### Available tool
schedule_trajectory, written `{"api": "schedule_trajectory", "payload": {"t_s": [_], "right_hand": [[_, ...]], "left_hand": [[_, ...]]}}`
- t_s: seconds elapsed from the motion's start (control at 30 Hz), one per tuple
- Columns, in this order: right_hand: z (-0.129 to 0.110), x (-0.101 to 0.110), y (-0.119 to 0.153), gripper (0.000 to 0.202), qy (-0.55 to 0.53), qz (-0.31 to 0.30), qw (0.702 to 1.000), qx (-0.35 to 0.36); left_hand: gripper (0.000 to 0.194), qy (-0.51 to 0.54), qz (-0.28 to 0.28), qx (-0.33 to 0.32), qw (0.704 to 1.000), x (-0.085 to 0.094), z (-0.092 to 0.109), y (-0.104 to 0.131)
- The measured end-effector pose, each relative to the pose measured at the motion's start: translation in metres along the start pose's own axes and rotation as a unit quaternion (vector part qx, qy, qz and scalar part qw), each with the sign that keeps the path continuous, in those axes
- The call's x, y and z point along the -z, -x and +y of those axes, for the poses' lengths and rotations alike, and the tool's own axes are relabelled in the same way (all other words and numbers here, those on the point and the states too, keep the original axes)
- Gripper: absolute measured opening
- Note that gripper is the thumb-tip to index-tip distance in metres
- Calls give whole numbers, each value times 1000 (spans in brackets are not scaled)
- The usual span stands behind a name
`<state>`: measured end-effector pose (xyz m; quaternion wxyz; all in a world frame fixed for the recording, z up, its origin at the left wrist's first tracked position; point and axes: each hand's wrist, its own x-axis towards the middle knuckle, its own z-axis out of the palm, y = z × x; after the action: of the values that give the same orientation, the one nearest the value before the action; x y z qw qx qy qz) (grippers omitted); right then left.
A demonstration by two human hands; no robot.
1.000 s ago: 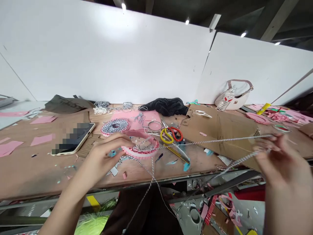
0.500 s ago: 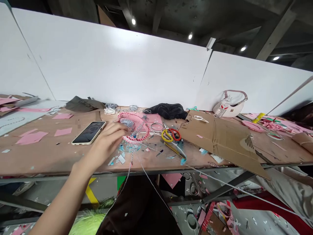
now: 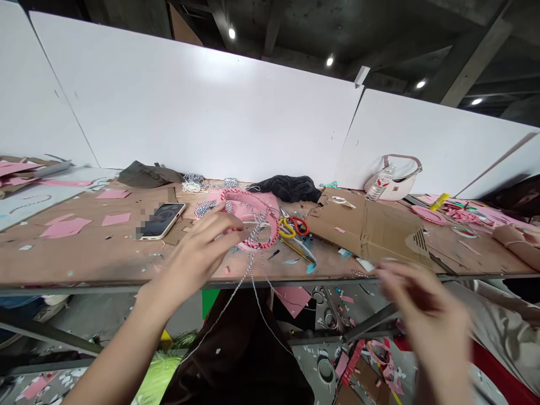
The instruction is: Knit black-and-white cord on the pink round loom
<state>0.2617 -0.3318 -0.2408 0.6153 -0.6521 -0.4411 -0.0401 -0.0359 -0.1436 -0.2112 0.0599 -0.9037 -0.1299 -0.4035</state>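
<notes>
My left hand (image 3: 211, 239) grips the left side of a pink ring (image 3: 275, 226), with fingers bent around its edge. Twisted pink-red trim runs along the ring's rim. Black-and-white cord (image 3: 258, 226) crosses the ring, and its loose strands hang over the table edge onto my lap. On the right, my right hand (image 3: 422, 309) is in the air, apart from the ring and above the table's front edge. Motion smears its curled fingers, so whether they hold anything is unclear. Scissors with yellow handles (image 3: 287, 229) and scissors with red handles (image 3: 301, 226) lie just right of the ring.
A phone (image 3: 162, 221) lies left of my left hand. Cardboard (image 3: 379, 230) covers the table's right part. Behind are a dark cap (image 3: 145, 175), black cloth (image 3: 291, 188), a bottle (image 3: 379, 185) and a pale handbag (image 3: 403, 188). Pink paper scraps (image 3: 70, 228) lie left.
My left hand has carried the ring slightly right and tilted it up. My right hand has come into view at the right. The strand that stretched off to the right now hangs down.
</notes>
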Motion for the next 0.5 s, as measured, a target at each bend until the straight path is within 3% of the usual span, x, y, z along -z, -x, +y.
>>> {"api": "schedule_trajectory", "payload": {"t_s": [0.07, 0.1, 0.2, 0.3, 0.5], "right_hand": [[-24, -50, 9, 10, -68, -166, 980, 90], [-35, -72, 13, 11, -94, -207, 967, 118], [-55, -115, 19, 17, -141, -204, 957, 152], [-57, -124, 21, 20, -164, -180, 955, 170], [-50, -118, 22, 23, -135, -173, 950, 220]], "left_hand": [[30, 11, 1, -10, 1000, -4, 8, -2], [31, 13, 5, -9, 1000, -5, 12, -3], [29, 15, 8, 3, 1000, -7, 18, -3], [27, 18, 5, 19, 1000, -6, 21, -2], [24, 53, 5, 38, 998, -8, 24, -3]]}}
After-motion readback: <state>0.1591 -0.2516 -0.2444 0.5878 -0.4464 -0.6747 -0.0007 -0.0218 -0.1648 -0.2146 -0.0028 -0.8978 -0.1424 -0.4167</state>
